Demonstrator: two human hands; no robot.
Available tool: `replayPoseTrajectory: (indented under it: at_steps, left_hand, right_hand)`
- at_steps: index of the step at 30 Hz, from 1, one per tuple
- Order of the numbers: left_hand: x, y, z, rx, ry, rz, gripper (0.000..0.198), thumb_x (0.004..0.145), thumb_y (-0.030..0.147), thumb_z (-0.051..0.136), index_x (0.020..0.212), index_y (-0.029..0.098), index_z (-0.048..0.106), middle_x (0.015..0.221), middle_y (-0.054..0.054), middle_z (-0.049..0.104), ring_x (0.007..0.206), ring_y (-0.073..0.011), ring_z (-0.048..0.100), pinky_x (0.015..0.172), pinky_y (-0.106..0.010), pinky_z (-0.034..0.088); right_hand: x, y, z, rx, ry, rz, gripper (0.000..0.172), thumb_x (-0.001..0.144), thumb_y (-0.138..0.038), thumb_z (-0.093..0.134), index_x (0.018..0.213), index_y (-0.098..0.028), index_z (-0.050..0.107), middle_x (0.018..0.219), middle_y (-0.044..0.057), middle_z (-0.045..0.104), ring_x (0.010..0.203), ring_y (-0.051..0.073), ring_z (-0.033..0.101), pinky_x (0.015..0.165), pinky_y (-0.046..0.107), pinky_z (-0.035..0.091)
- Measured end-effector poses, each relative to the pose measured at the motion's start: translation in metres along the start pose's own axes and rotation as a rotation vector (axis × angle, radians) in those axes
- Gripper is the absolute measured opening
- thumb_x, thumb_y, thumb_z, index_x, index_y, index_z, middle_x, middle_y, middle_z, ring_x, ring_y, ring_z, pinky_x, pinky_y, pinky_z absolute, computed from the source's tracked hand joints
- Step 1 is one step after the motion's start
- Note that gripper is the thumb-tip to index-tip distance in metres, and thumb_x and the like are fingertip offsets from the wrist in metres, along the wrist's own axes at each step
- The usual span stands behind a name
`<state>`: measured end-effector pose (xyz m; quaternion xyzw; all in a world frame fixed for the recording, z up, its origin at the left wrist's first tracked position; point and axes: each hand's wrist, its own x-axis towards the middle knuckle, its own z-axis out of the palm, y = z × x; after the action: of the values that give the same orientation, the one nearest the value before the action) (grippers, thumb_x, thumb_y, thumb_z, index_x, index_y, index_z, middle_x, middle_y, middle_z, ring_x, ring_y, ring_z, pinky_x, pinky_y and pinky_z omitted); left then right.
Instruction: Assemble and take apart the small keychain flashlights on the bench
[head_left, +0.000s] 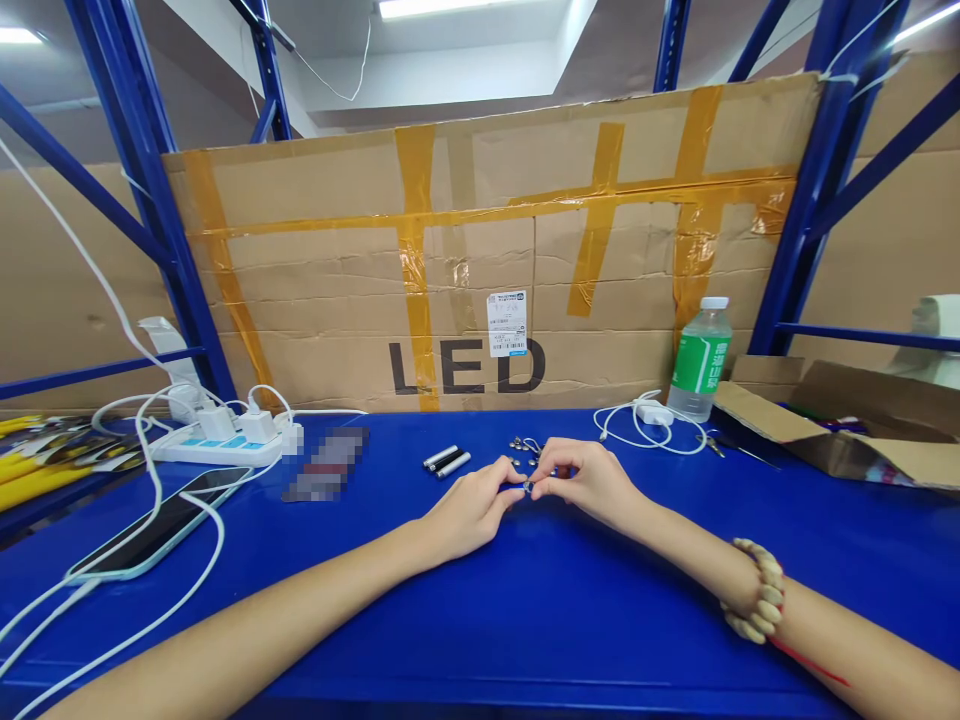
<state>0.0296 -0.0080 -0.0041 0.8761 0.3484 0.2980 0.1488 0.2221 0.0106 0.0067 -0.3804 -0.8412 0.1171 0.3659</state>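
Observation:
My left hand (472, 505) and my right hand (589, 480) meet fingertip to fingertip above the blue table. Both are closed in a pinch around a tiny shiny metal piece (528, 487). It is too small for me to make out its kind. Just behind the fingers lie several small metal pieces (517, 444), partly hidden by my right hand. A few short slim cylinders, white (440, 457) and black (450, 463), rest side by side beyond my left hand. A beaded bracelet (756, 592) circles my right wrist.
To the left are a power strip (217, 447) with white chargers and cables and a phone (161, 525). A blurred flat packet (328, 465) lies nearby. At right stand a green-labelled bottle (701, 360), a coiled white cable (637, 425) and an open carton (832, 430). Cardboard (337, 290) backs the table.

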Motion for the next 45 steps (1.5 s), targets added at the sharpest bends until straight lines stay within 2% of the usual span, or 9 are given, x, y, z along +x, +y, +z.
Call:
replayPoseTrajectory:
  at_steps: [6,14,17,22,27,32,36,41,45]
  left_hand:
    - [-0.001,-0.002,0.0,-0.038,0.03,0.033,0.007,0.088,0.021,0.039,0.084,0.019,0.044,0.081,-0.002,0.06,0.073,-0.0152,0.058,0.069,-0.026,0.043]
    - [0.001,0.0,0.004,-0.042,-0.018,0.092,0.01,0.089,0.024,0.04,0.091,0.019,0.047,0.084,-0.004,0.062,0.075,-0.0158,0.06,0.069,-0.026,0.044]
    - [0.002,0.001,0.006,-0.034,-0.014,0.116,0.009,0.088,0.025,0.042,0.09,0.019,0.048,0.093,-0.005,0.062,0.082,-0.017,0.06,0.073,-0.026,0.044]
    - [0.007,-0.003,0.008,-0.073,0.087,-0.026,0.012,0.09,0.026,0.037,0.096,0.02,0.045,0.08,-0.002,0.06,0.073,-0.0158,0.058,0.07,-0.027,0.042]
    - [0.01,-0.006,0.009,-0.041,0.116,-0.042,0.013,0.091,0.026,0.033,0.1,0.021,0.042,0.076,0.0,0.056,0.07,-0.0147,0.054,0.07,-0.027,0.041]
    - [0.011,-0.007,0.009,-0.04,0.085,-0.05,0.014,0.091,0.027,0.034,0.101,0.021,0.042,0.084,-0.002,0.058,0.077,-0.016,0.056,0.074,-0.028,0.042]
    - [0.013,-0.015,0.011,0.086,0.062,-0.046,0.013,0.089,0.029,0.039,0.095,0.021,0.048,0.095,-0.005,0.059,0.09,-0.0198,0.053,0.082,-0.034,0.041]
    - [0.015,-0.019,0.013,0.111,0.09,-0.09,0.012,0.088,0.026,0.04,0.091,0.019,0.049,0.094,-0.006,0.058,0.091,-0.0212,0.052,0.085,-0.038,0.04]
    - [0.014,-0.015,0.012,0.024,0.142,-0.104,0.01,0.089,0.026,0.038,0.095,0.02,0.043,0.097,-0.007,0.055,0.094,-0.0209,0.051,0.085,-0.038,0.039]
  right_hand:
    - [-0.004,-0.002,-0.003,-0.098,-0.021,-0.235,0.02,0.082,-0.031,0.056,0.069,-0.021,0.068,0.074,0.0,0.064,0.069,0.01,0.058,0.057,0.02,0.037]
    - [0.004,-0.005,-0.01,-0.012,0.113,-0.204,0.017,0.074,-0.037,0.064,0.068,-0.021,0.069,0.071,0.0,0.065,0.065,0.011,0.058,0.056,0.021,0.039]
    - [0.006,-0.001,-0.006,0.054,0.08,-0.117,0.017,0.075,-0.035,0.062,0.069,-0.02,0.069,0.071,0.001,0.065,0.061,0.011,0.056,0.055,0.022,0.04]
    - [0.007,0.009,0.004,-0.078,0.01,0.092,0.016,0.075,-0.035,0.06,0.076,-0.022,0.069,0.078,0.0,0.067,0.058,0.011,0.054,0.053,0.023,0.037]
    - [0.011,0.016,0.003,-0.12,0.095,0.218,0.028,0.078,-0.044,0.054,0.078,-0.02,0.069,0.072,0.002,0.067,0.058,0.012,0.054,0.053,0.023,0.036]
    - [0.012,0.02,-0.001,-0.021,0.041,0.221,0.039,0.08,-0.051,0.047,0.076,-0.017,0.067,0.066,0.002,0.065,0.047,0.01,0.052,0.048,0.022,0.036]
    - [0.011,0.018,-0.016,0.047,-0.183,0.209,0.043,0.078,-0.055,0.048,0.074,-0.015,0.064,0.063,0.001,0.062,0.039,0.007,0.048,0.045,0.022,0.037]
    - [0.006,0.012,-0.058,0.103,-0.734,0.297,0.044,0.062,-0.054,0.067,0.083,-0.015,0.065,0.075,0.002,0.063,0.046,0.006,0.05,0.041,0.018,0.034]
    - [0.003,0.007,-0.083,0.09,-1.115,0.494,0.069,0.044,-0.046,0.079,0.103,-0.017,0.06,0.088,0.002,0.061,0.053,0.006,0.055,0.042,0.016,0.035]
